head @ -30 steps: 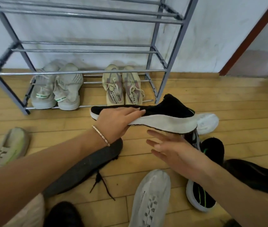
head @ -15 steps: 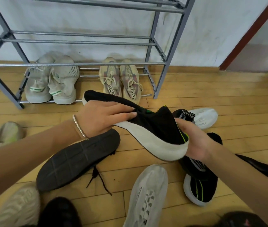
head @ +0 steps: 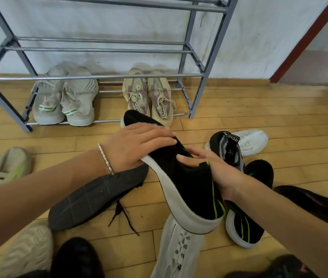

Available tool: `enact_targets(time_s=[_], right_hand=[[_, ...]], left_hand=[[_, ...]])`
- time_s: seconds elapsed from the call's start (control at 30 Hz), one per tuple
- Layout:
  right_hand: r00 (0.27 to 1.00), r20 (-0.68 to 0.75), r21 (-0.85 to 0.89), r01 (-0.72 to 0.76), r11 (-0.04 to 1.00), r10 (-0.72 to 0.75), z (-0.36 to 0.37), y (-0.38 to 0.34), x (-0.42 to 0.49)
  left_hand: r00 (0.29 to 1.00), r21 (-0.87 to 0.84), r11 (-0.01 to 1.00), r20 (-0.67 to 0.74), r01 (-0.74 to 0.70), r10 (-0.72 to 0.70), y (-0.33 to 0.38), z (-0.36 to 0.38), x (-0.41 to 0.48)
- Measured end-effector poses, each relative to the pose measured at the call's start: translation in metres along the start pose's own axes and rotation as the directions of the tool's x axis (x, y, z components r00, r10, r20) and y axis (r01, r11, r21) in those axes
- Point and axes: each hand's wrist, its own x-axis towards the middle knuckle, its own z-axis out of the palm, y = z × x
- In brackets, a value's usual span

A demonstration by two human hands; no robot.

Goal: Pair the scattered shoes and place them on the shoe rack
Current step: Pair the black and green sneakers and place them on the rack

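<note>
Shoes lie scattered over the wooden floor (head: 259, 109), and one of them, a black sneaker (head: 181, 177) with a white sole and green stripes, is held above the floor between both hands, near the front of the shoe rack (head: 196, 75). The left hand (head: 137, 145) lies over its toe end, fingers spread across the top; the right hand (head: 215, 173) has its grip closed around the ankle opening, thumb inside. Its likely partner, a second black shoe (head: 245, 223) with the same green stripes, lies on the floor just right of the held one, partly under the right forearm.

Several dark shoes crowd the same patch: a grey-soled shoe (head: 97, 197) tipped over to the left with loose laces, and a black-and-grey knit shoe (head: 229, 151) further off on the right. Grabbing one of these by mistake would spoil the pairing. The soft collar could also fold and slip from the right hand. On the bottom shelf a grey pair (head: 65, 101) and a beige pair (head: 149, 95) leave only a narrow gap between them, so a careless placement could knock them askew.
</note>
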Motion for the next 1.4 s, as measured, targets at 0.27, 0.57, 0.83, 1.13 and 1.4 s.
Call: enact_targets(time_s=[0.27,0.57,0.83,1.13,1.4], right_hand=[[0.943,-0.283,0.023,0.186,0.982,-0.172,-0.001,0.011,-0.007],[0.92,-0.32,0.052,0.254,0.966,-0.225,0.001,0.015,-0.016],[0.902,-0.348,0.02,0.282,0.959,-0.257,-0.001,0.009,-0.03],[0.878,-0.407,-0.021,0.266,0.964,-0.251,0.004,0.005,-0.063],[0.867,-0.43,-0.098,0.231,0.968,-0.251,0.001,0.025,-0.092]], left_hand=[[0.656,-0.482,0.51,0.199,0.712,-0.728,0.026,0.005,-0.014],[0.626,-0.742,0.044,0.532,0.669,-0.57,0.047,0.0,0.0],[0.637,-0.781,-0.045,0.54,0.623,-0.551,0.052,-0.011,0.013],[0.608,-0.806,-0.292,0.584,0.516,-0.538,0.085,-0.025,0.034],[0.617,-0.795,-0.198,0.578,0.573,-0.534,0.108,-0.014,0.036]])
